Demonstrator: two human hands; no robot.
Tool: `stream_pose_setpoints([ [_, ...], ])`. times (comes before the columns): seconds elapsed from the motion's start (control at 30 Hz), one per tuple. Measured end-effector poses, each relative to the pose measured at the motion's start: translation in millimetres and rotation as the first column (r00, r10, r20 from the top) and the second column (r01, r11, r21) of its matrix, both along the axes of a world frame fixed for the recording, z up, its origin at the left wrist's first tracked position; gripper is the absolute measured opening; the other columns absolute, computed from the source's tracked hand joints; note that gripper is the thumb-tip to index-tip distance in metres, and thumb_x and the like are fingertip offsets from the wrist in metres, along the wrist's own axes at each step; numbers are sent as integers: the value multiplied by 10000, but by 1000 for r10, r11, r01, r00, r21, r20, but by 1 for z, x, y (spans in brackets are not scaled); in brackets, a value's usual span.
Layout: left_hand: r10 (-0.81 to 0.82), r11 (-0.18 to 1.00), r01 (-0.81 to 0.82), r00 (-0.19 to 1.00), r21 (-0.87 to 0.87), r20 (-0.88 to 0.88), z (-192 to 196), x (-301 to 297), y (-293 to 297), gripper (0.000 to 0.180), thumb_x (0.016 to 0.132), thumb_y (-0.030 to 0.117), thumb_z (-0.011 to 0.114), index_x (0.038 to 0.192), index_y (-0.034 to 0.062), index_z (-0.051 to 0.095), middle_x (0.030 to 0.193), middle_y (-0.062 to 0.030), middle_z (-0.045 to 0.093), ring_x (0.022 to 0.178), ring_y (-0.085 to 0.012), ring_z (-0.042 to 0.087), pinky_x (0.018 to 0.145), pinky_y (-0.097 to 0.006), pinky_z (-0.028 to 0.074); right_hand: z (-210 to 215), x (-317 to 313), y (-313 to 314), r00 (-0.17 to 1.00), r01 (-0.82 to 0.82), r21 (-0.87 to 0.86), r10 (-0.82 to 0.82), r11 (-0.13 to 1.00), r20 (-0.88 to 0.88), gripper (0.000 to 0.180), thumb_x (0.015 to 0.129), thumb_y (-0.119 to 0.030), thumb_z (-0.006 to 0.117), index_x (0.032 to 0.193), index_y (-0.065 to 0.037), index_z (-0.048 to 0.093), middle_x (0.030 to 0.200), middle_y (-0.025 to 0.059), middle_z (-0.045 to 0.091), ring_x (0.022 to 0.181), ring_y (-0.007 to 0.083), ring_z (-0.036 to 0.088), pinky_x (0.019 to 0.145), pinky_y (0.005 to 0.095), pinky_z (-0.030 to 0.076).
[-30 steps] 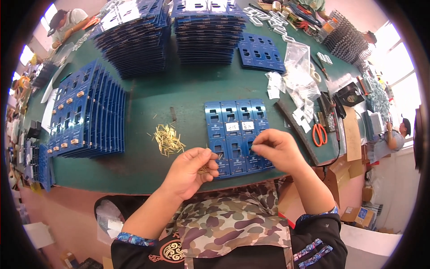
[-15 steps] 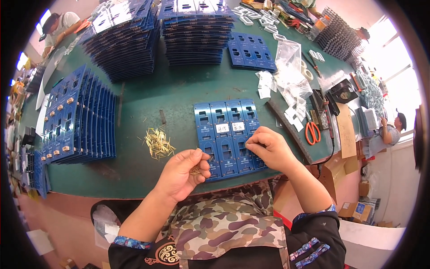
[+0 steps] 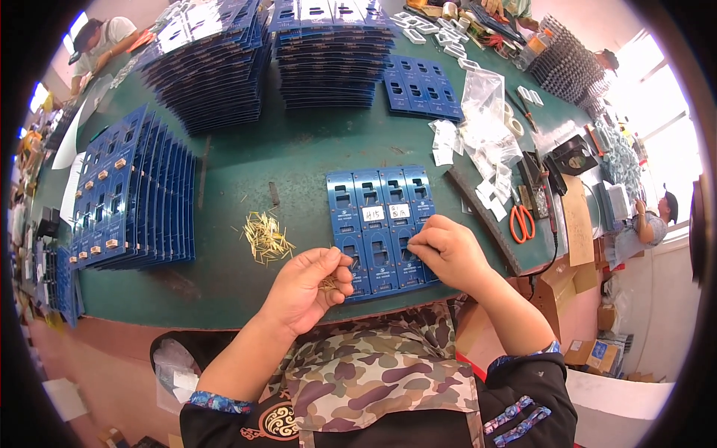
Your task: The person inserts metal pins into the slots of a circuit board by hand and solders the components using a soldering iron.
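Observation:
A blue circuit board panel [image 3: 381,237] with cut-out windows and two white labels lies on the green table in front of me. My left hand [image 3: 312,287] is curled at the panel's lower left corner, closed on several thin brass pins [image 3: 327,284]. Over the panel's right side, my right hand [image 3: 450,250] has thumb and fingertips pinched together; whatever is between them is too small to make out. A loose pile of the same brass pins [image 3: 267,237] lies on the table left of the panel.
Tall stacks of blue boards [image 3: 328,67] stand at the back, with a leaning row of boards [image 3: 119,194] at left. A dark bar [image 3: 482,220], orange-handled scissors [image 3: 521,224] and plastic bags [image 3: 484,119] lie at right. Other people work around the table.
My right hand has shifted very slightly over the panel, still pinched. The left hand stays in place around its pins. The whole view has moved a little.

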State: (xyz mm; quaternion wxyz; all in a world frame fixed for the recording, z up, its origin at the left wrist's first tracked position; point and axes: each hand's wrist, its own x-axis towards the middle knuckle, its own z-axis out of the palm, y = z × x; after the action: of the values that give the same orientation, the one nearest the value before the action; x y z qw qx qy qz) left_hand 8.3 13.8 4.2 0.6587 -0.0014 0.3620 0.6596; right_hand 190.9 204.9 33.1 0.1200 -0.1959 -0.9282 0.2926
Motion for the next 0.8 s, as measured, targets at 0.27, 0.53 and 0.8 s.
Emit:
stream_pose_setpoints([
  [0.27, -13, 1000, 13, 1000, 8, -8, -2, -1, -1, 225, 956, 236, 585, 954, 17, 636, 789, -62, 660, 669, -158, 649, 565, -236, 529, 5, 3, -3, 999, -27, 189, 31, 982, -17, 135, 783, -119, 694, 910, -70, 701, 799, 79, 590, 754, 270, 620, 651, 361, 510],
  [0.53, -17, 1000, 17, 1000, 18, -7, -4, -3, -3, 238, 964, 243, 572, 965, 14, 634, 788, -63, 658, 671, -159, 652, 567, -241, 535, 5, 6, -7, 987, -150, 286, 159, 946, -10, 169, 760, -53, 703, 928, -41, 701, 775, 79, 582, 693, 265, 598, 596, 351, 480],
  [0.8, -26, 1000, 26, 999, 8, -24, -3, 1, -1, 242, 966, 257, 570, 965, 24, 634, 776, -57, 656, 658, -161, 651, 561, -239, 531, 18, -14, -21, 983, -117, 175, 139, 978, -121, 159, 775, -91, 704, 931, -64, 686, 812, 69, 593, 723, 264, 616, 626, 362, 508],
])
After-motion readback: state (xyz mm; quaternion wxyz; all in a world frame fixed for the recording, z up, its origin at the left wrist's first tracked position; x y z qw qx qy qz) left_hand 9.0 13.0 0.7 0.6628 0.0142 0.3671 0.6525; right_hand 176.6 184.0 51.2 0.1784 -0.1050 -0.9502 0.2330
